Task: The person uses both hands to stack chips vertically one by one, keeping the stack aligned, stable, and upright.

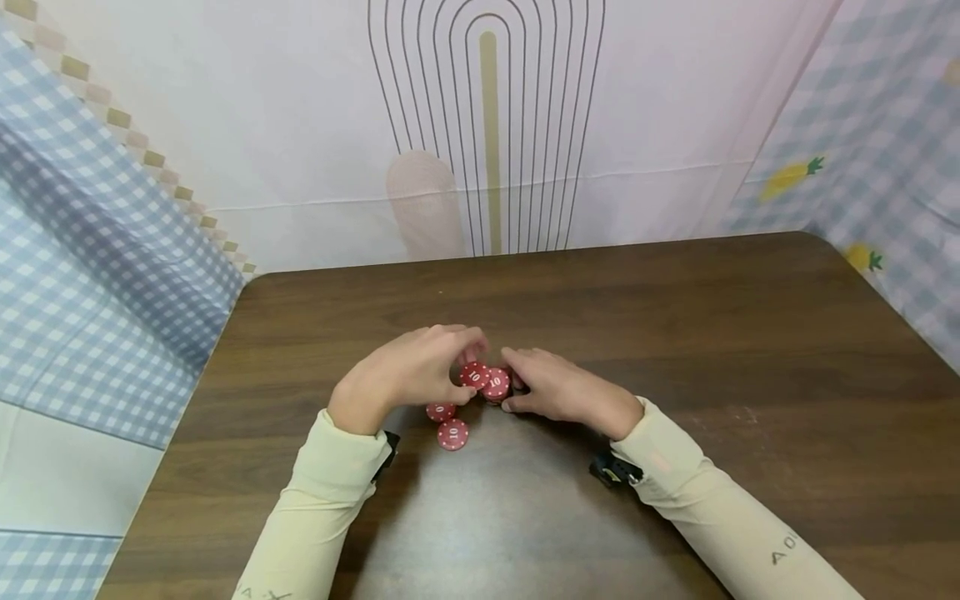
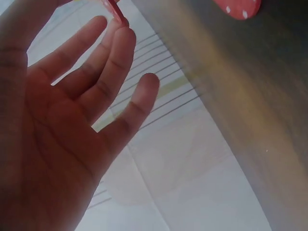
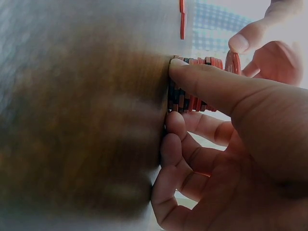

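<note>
Between thumb and fingertips, my left hand (image 1: pixel 412 371) pinches a red poker chip (image 1: pixel 475 375) marked 10. That chip overlaps the top of a stack of poker chips (image 1: pixel 496 384) in the head view. The right wrist view shows the stack, red and black at the edges, standing on the table, with the left-hand chip (image 3: pixel 233 62) close above it. My right hand (image 1: pixel 562 390) holds the stack near its base, thumb on one side and fingers on the other. Two loose red chips lie by my left wrist, one partly covered (image 1: pixel 440 412) and one in full view (image 1: pixel 453 434).
Everything rests on a dark wooden table (image 1: pixel 675 333) with rounded far corners. Behind it hangs a white cloth (image 1: pixel 300 125) with curved lines, and blue checked cloth (image 1: pixel 97 250) hangs at the sides. Dark straps (image 1: pixel 617 469) sit at my wrists.
</note>
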`<state>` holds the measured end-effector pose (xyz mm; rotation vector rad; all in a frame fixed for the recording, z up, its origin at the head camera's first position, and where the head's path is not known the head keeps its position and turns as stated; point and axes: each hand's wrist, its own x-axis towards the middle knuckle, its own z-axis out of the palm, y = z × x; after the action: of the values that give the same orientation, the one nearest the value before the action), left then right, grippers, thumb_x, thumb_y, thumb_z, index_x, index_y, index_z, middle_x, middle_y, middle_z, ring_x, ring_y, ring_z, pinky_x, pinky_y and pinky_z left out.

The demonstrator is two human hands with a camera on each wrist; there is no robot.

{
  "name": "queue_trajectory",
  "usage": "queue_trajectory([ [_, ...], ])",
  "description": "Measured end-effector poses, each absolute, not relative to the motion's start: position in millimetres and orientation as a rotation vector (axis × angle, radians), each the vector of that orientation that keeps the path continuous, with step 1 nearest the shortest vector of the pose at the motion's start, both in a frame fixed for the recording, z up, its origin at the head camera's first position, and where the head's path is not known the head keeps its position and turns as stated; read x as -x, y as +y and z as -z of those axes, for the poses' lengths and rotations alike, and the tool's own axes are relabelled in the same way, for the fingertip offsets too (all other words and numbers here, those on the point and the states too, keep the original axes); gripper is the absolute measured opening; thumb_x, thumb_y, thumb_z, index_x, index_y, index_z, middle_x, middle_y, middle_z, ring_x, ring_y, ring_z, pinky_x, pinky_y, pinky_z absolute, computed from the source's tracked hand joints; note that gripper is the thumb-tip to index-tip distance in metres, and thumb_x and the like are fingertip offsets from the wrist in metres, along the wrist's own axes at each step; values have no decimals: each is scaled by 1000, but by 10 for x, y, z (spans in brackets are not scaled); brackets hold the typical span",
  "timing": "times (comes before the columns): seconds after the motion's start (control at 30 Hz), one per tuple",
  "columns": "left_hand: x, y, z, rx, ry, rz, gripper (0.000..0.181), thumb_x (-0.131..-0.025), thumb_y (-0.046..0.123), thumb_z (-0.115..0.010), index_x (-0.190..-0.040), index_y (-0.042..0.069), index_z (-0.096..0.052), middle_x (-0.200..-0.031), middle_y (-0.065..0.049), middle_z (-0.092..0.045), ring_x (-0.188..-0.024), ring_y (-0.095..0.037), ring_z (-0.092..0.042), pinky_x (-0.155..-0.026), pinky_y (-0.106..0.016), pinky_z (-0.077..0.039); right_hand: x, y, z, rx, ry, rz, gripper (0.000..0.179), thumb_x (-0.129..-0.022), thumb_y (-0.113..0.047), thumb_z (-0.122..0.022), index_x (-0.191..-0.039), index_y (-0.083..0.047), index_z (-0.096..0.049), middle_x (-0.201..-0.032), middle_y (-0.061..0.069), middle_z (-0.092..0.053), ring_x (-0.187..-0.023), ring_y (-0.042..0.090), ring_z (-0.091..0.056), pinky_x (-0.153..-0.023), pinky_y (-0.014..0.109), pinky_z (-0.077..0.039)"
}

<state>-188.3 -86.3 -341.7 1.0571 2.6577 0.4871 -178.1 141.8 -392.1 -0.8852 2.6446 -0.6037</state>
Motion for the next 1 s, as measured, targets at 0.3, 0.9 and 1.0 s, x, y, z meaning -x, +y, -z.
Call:
queue_trajectory([
  [0.3,1887,-760,3501,-1057,2596,-577,44,-88,14,-80,-128,14,-64,-106,4,-70,-94,-13,-69,-84,-33,-57,1773,1421,3912,877,2635,613,30,-95,-23,-81,-107,-12,-57,-89,1,-55,-84,19,-51,-75,36,-43],
  [0.9,1885,-716,3518,-1129,2602,-576,43,-87,13,-79,-127,10,-63,-108,1,-70,-97,-14,-68,-87,-34,-57,1791,1403,3904,905,2650,588,40,-94,-22,-82,-124,-9,-57,-90,2,-57,-84,20,-53,-75,38,-46],
  [1.0,1893,-708,3535,-1144,2594,-585,42,-88,14,-80,-126,10,-62,-106,1,-70,-95,-15,-68,-85,-33,-56,1792,1403,3904,902,2648,593,35,-94,-22,-82,-118,-10,-59,-90,1,-57,-83,19,-53,-74,37,-46],
])
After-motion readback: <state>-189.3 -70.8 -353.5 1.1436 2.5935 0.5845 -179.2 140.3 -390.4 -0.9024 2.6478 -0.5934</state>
